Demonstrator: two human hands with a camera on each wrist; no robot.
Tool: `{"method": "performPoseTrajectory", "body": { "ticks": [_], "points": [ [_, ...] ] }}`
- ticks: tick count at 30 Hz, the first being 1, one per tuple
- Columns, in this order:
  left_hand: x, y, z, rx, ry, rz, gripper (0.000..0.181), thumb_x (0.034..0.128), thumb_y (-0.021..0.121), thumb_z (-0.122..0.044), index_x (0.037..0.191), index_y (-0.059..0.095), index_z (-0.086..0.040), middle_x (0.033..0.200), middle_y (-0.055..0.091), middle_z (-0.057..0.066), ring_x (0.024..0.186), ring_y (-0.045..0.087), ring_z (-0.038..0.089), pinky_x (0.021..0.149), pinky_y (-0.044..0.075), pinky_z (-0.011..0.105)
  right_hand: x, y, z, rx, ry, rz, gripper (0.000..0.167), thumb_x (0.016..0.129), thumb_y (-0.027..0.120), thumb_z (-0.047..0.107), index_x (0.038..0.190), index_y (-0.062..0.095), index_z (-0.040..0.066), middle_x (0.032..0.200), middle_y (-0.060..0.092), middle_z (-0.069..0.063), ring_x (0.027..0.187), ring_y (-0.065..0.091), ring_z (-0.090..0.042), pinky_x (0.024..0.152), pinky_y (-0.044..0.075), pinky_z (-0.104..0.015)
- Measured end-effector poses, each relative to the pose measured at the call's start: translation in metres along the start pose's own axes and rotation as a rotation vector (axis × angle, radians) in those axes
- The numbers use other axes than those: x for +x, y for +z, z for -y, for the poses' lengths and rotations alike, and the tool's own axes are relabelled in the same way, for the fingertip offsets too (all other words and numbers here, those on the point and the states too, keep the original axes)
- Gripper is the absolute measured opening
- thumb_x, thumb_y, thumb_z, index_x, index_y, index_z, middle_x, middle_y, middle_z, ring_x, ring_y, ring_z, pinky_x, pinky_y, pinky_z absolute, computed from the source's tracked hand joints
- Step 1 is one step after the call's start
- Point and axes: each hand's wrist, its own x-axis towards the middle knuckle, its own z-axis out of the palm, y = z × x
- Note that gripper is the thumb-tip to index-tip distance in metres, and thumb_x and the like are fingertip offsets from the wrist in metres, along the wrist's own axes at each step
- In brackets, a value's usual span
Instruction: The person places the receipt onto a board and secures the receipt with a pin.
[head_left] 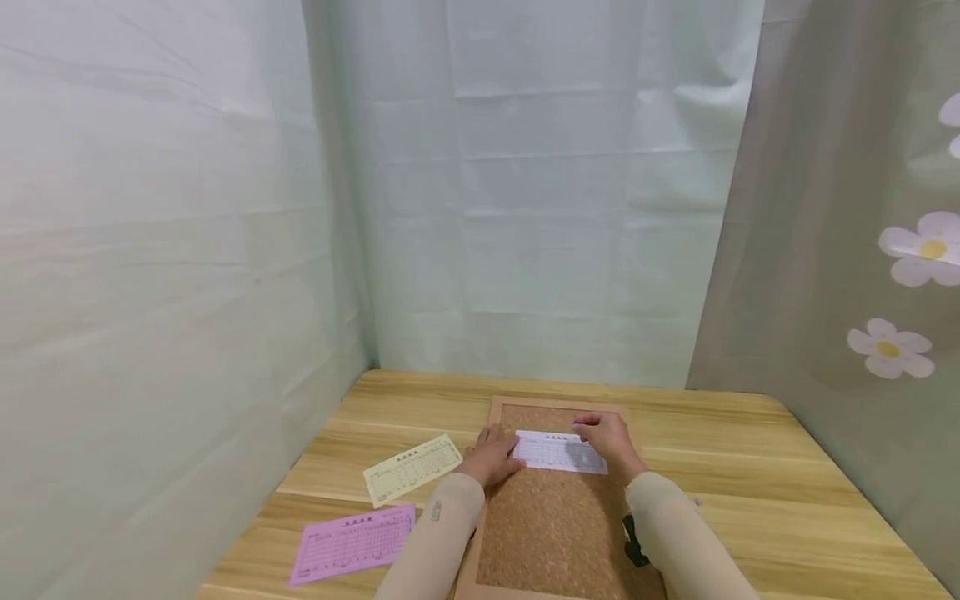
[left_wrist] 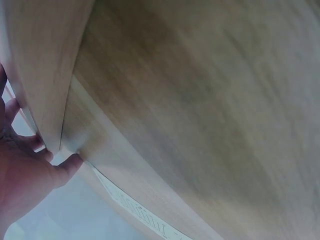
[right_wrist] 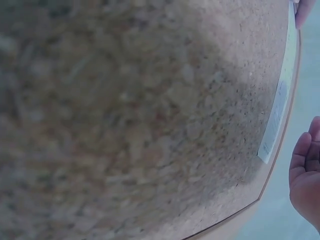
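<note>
A white printed slip (head_left: pixel 558 452) lies near the far end of a cork board (head_left: pixel 555 525) with a wooden frame. My left hand (head_left: pixel 491 458) rests at the slip's left edge, over the board's left frame, fingers spread. At the slip's upper right, my right hand (head_left: pixel 611 440) pinches a small purple push pin (head_left: pixel 576 423); its point is hidden. In the left wrist view the left hand (left_wrist: pixel 30 167) touches the board's edge with thumb and fingers. The right wrist view catches the right hand (right_wrist: pixel 307 172) with curled fingers, beside the slip (right_wrist: pixel 278 115).
Left of the board, a yellow printed slip (head_left: pixel 412 470) and a pink one (head_left: pixel 352 543) lie on the wooden table (head_left: pixel 765 475). A tiny object (head_left: pixel 697 502) sits beside the right sleeve. A black item (head_left: pixel 634 542) shows at the right forearm. Pale curtains stand behind and at both sides.
</note>
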Motion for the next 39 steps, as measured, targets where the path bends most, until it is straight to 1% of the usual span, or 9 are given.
{"method": "performPoseTrajectory", "body": {
  "ticks": [3,6,8,15,19,23,27,30,39],
  "points": [
    [0.0,0.001,0.0,-0.006,-0.005,0.0,0.058,0.0987,0.06,-0.039,0.15,0.046,-0.017,0.163,0.017,0.019,0.149,0.01,0.038,0.113,0.018,0.064,0.003,0.002,0.0,-0.013,0.003,0.005,0.011,0.091,0.07,0.01,0.098,0.074,0.003,0.091,0.069,-0.007,0.083,0.061,-0.022,0.073,0.048,-0.035],
    [0.0,0.001,0.0,0.002,-0.002,-0.003,0.058,0.0986,0.06,-0.039,0.15,0.046,-0.017,0.162,0.018,0.019,0.149,0.011,0.038,0.112,0.019,0.064,0.003,0.004,0.001,-0.009,0.023,0.016,0.014,0.092,0.07,0.011,0.102,0.074,0.003,0.094,0.069,-0.007,0.085,0.061,-0.023,0.077,0.048,-0.037],
    [0.0,0.001,0.0,0.014,0.001,-0.006,0.058,0.0987,0.06,-0.039,0.15,0.046,-0.017,0.162,0.019,0.019,0.149,0.012,0.038,0.112,0.019,0.064,0.003,0.005,0.002,-0.028,0.024,0.014,0.014,0.092,0.071,0.013,0.102,0.075,0.004,0.094,0.07,-0.006,0.085,0.061,-0.022,0.077,0.047,-0.037],
    [-0.001,-0.002,-0.003,0.051,0.007,-0.01,0.057,0.0986,0.06,-0.039,0.149,0.047,-0.016,0.161,0.021,0.02,0.149,0.014,0.037,0.111,0.022,0.065,0.003,0.012,0.004,-0.096,-0.041,0.021,0.011,0.093,0.069,0.01,0.099,0.074,0.002,0.087,0.068,-0.006,0.08,0.06,-0.021,0.072,0.047,-0.036],
    [-0.003,-0.003,-0.005,0.055,0.002,-0.009,0.057,0.0986,0.06,-0.039,0.149,0.047,-0.016,0.161,0.021,0.02,0.149,0.015,0.037,0.111,0.022,0.065,0.004,0.015,0.004,-0.099,-0.03,0.037,0.012,0.094,0.068,0.011,0.101,0.073,0.003,0.089,0.068,-0.006,0.081,0.059,-0.021,0.073,0.047,-0.037],
    [-0.003,-0.003,-0.006,0.065,-0.002,-0.013,0.056,0.0985,0.06,-0.039,0.149,0.048,-0.017,0.16,0.022,0.019,0.148,0.016,0.037,0.111,0.022,0.064,0.006,0.018,0.003,-0.122,-0.029,0.039,0.008,0.092,0.069,0.009,0.098,0.074,0.005,0.089,0.068,-0.005,0.08,0.057,-0.021,0.071,0.046,-0.035],
    [-0.003,-0.002,-0.006,0.083,0.004,-0.019,0.056,0.0981,0.061,-0.039,0.148,0.049,-0.016,0.16,0.024,0.02,0.148,0.018,0.038,0.11,0.024,0.064,0.008,0.022,0.002,-0.126,-0.031,0.038,0.006,0.091,0.07,0.007,0.094,0.074,0.004,0.085,0.067,-0.004,0.076,0.056,-0.019,0.068,0.045,-0.032],
    [-0.003,-0.002,-0.006,0.086,0.009,-0.022,0.056,0.0981,0.061,-0.04,0.148,0.049,-0.016,0.16,0.024,0.02,0.148,0.018,0.038,0.11,0.024,0.064,0.011,0.025,0.0,-0.103,-0.035,0.035,0.007,0.092,0.069,0.007,0.094,0.074,0.002,0.082,0.067,-0.005,0.074,0.057,-0.019,0.066,0.045,-0.031],
    [-0.003,-0.001,-0.005,0.087,0.004,-0.021,0.058,0.0981,0.061,-0.04,0.149,0.047,-0.016,0.16,0.024,0.019,0.148,0.017,0.037,0.11,0.024,0.064,0.015,0.03,-0.003,-0.121,-0.042,0.044,0.005,0.09,0.07,0.006,0.088,0.073,0.003,0.079,0.064,-0.004,0.074,0.053,-0.019,0.064,0.042,-0.029]
  ]
}}
